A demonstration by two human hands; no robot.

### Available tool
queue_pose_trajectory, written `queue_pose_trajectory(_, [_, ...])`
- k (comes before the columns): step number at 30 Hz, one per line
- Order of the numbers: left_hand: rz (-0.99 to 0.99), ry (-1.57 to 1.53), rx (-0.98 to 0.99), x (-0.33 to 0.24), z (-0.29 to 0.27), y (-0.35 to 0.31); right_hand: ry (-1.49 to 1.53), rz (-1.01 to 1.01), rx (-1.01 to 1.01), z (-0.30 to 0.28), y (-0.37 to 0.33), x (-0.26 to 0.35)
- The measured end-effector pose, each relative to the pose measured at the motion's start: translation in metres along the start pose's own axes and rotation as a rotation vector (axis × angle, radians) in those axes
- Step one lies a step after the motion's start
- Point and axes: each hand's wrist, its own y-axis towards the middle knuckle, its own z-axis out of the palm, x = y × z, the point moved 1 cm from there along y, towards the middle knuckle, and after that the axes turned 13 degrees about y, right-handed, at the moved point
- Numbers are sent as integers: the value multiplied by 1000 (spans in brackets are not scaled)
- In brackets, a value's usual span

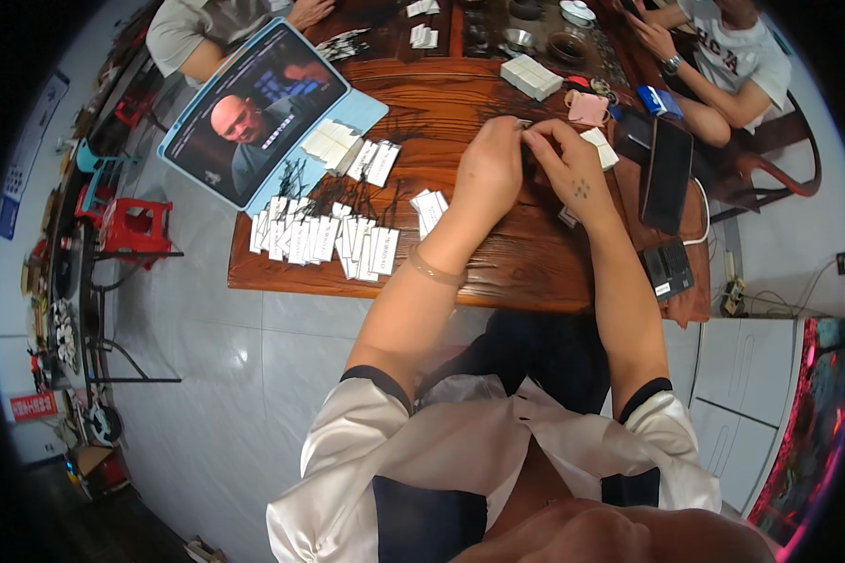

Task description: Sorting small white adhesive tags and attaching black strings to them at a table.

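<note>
Over the wooden table (422, 103), both hands meet with fingertips pinched close together. My left hand (493, 171) is closed, its back toward me, and a bracelet circles that wrist. My right hand (569, 169) pinches beside it, thumb against fingers. A tiny pale edge shows between the fingertips; what they hold is mostly hidden. Left of my left forearm lie many white hang tags (296, 235) with black strings, spread in overlapping rows. A few more tags (429, 211) rest next to that forearm. A stack of white cards (601, 148) sits just beyond my right hand.
A tablet (253, 117) in a light-blue case plays a video at left. Farther back lies a block of white cards (532, 77). At right are a pink pouch (587, 108), a blue box (660, 101) and a dark phone (668, 174). Two people sit across the table.
</note>
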Motion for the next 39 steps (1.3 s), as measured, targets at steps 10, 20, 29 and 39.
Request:
queue_pose_trajectory(10, [-328,-486,556,-15,-9,6,453,167,33,-27,12,-1])
queue_pose_trajectory(20, [-354,-550,532,-10,-10,7,647,33,-60,-20,11,-3])
queue_pose_trajectory(29, [-401,-588,480,-3,-7,5,467,-110,1,-16,7,4])
queue_pose_trajectory(39, [-378,-616,507,-1,-6,6,422,-25,146,-27,11,-7])
